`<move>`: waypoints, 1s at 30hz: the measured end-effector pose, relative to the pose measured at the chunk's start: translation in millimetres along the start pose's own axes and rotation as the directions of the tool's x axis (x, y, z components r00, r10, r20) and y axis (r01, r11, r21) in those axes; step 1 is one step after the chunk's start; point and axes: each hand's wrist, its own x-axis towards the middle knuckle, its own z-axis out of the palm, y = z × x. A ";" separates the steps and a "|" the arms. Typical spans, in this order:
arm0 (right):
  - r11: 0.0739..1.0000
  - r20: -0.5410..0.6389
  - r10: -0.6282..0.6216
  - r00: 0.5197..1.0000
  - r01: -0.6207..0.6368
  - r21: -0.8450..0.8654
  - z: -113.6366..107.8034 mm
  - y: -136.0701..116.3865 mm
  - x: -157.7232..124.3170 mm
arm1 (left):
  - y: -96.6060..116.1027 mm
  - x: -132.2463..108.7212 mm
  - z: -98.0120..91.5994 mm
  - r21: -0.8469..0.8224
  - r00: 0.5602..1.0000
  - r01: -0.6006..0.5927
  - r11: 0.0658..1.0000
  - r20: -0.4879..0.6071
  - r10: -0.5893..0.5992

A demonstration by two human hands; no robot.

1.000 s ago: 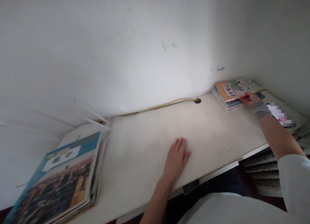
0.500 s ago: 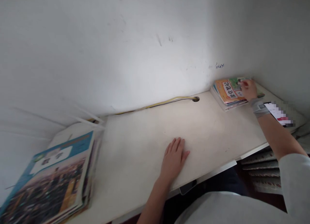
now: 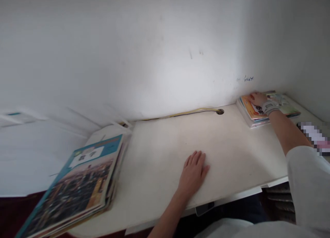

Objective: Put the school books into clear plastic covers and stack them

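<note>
My left hand (image 3: 194,170) lies palm down on the white desk (image 3: 160,155), its fingers stretched out and holding nothing. At the far right my right hand (image 3: 258,99), with a pale band on the wrist, rests on an orange book (image 3: 249,108). Its fingers are bent over the cover, with a gap beside the thumb, and no grip on a book edge shows. The orange book tops a small stack (image 3: 254,124) against the wall. A green illustrated booklet (image 3: 291,108) lies to the right of it, partly behind my forearm.
A stack of larger books, topped by a blue textbook (image 3: 85,176) with a city photo, stands at the left. A yellow cable (image 3: 185,111) runs along the wall into a round hole (image 3: 220,111). A phone (image 3: 314,136), partly pixelated, lies at the right edge.
My right hand has moved left across the orange book, uncovering more of the green booklet. My left hand stays flat on the desk. The view has shifted to the left.
</note>
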 end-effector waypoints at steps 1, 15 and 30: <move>1.000 -0.024 0.018 1.000 -0.018 -0.020 1.8 -1.3 -0.2 | 0.3 0.1 -0.4 0.002 1.000 0.003 1.000 0.006 -0.003; 0.987 0.002 -0.112 0.994 0.112 -0.117 -12.1 5.6 12.7 | -0.7 0.6 0.7 -0.007 1.000 0.006 1.000 -0.002 -0.006; 0.984 0.004 -0.159 0.987 0.159 -0.085 -22.3 6.9 20.4 | 42.3 142.1 -15.2 -0.557 0.977 -0.181 0.810 -0.196 0.083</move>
